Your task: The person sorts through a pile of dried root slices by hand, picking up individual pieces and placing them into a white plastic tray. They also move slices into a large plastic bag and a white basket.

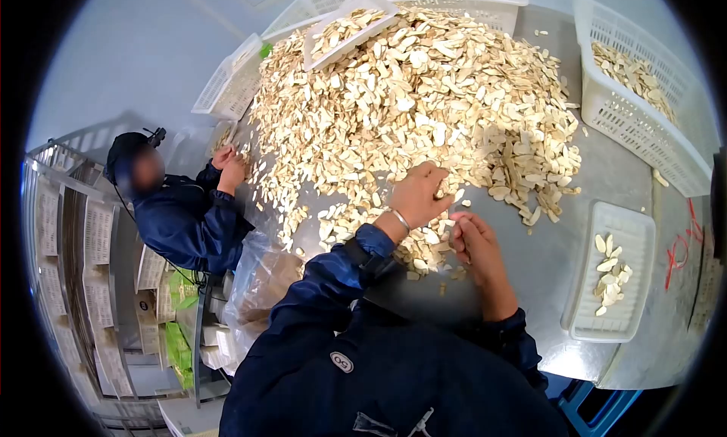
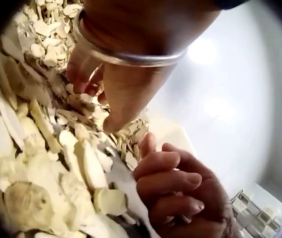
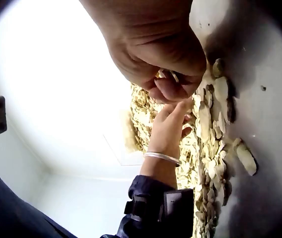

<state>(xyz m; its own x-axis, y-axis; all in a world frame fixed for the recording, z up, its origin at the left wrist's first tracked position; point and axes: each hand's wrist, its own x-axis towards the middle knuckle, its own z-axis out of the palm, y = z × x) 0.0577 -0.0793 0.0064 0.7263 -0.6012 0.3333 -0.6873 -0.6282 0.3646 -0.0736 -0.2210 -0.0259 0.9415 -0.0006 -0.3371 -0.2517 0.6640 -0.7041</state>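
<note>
A large heap of pale dried slices (image 1: 424,96) covers the table. My left hand (image 1: 420,198), with a silver bangle at its wrist, is over the heap's near edge, thumb and fingers apart; in the left wrist view its fingertips reach down to the slices (image 2: 81,158). Just to its right, my right hand (image 1: 481,251) is above the table beside a small group of slices (image 1: 424,251). The right wrist view shows the right hand (image 3: 165,54) with curled fingers round a few pale slices (image 3: 168,75), partly hidden by the palm.
A shallow white tray (image 1: 640,270) with several slices lies at the right, below a large white basket (image 1: 644,126). More baskets stand behind the heap, a smaller tray (image 1: 348,47) resting on it. Another person (image 1: 182,202) works at the left, near a clear plastic bag (image 1: 261,285).
</note>
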